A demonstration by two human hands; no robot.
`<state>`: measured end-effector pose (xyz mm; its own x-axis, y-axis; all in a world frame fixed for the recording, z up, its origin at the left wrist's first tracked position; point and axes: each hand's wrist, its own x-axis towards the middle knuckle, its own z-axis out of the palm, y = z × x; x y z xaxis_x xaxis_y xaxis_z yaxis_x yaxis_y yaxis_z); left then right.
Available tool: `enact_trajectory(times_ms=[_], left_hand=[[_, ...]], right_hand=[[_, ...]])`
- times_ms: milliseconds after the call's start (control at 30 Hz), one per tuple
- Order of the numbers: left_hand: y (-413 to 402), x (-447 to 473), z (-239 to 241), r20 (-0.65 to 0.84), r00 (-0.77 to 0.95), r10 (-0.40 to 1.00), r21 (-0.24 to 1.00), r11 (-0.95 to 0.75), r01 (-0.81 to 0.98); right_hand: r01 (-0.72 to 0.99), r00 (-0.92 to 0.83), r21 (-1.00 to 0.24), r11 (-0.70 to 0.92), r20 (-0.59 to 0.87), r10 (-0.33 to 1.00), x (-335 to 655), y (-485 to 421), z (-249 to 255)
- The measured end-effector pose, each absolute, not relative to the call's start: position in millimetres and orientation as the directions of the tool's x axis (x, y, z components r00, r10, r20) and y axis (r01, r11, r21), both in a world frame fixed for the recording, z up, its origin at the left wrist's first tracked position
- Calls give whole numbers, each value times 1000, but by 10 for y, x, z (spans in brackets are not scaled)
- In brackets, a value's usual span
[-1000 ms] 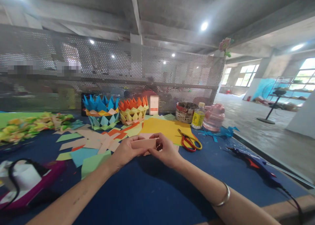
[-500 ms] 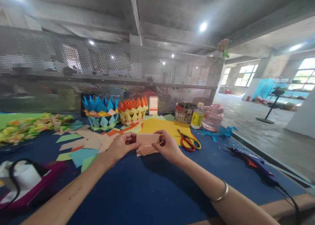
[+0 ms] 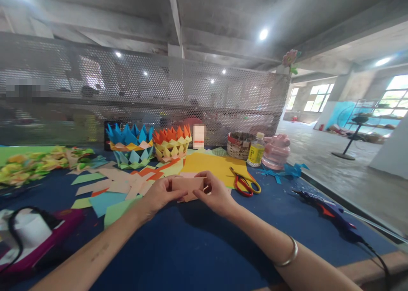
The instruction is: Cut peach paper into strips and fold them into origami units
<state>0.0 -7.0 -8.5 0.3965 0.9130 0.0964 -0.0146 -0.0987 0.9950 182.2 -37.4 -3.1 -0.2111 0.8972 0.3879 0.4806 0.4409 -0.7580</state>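
Where half a second ago the peach paper piece (image 3: pixel 188 183) stood up facing the camera as a clear rectangle, it now lies tipped flatter and a little lower, so that it shows as a narrower band between the two hands. The left hand (image 3: pixel 159 195) pinches its left end, thumb on top and fingers curled beneath. The right hand (image 3: pixel 214 193) grips the right end the same way, and both have sunk slightly toward the blue tabletop (image 3: pixel 191 248). The piece is an oblong slip of pale peach paper with a straight upper edge. More peach paper shows just below it, and whether that belongs to it cannot be told. It is held above the table, just in front of the yellow sheet (image 3: pixel 212 165) and left of the red-and-yellow scissors (image 3: pixel 245 185), which have not moved. A metal bangle (image 3: pixel 288 255) sits on the right forearm, and the blue glue gun (image 3: pixel 328 210) lies well apart at the right.
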Motion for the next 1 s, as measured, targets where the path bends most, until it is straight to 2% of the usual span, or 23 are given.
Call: enact_trajectory(times_ms=[367, 600, 700, 867, 1000], left_hand=[[8, -74, -69, 145, 351, 925, 988, -157, 4], [122, -223, -100, 122, 273, 954, 992, -126, -1], [86, -182, -82, 125, 317, 940, 992, -129, -10], [-41, -45, -56, 170, 363, 916, 980, -197, 39], [-97, 14, -53, 177, 398, 900, 974, -218, 59]], right_hand=[[449, -156, -791, 416, 389, 908, 1877, -306, -1], [389, -64, -818, 425, 436, 898, 1996, -211, 16], [333, -90, -831, 445, 442, 893, 1961, -249, 25], [324, -174, -876, 357, 316, 933, 1836, -354, -15], [376, -178, -858, 350, 303, 936, 1802, -373, -51]])
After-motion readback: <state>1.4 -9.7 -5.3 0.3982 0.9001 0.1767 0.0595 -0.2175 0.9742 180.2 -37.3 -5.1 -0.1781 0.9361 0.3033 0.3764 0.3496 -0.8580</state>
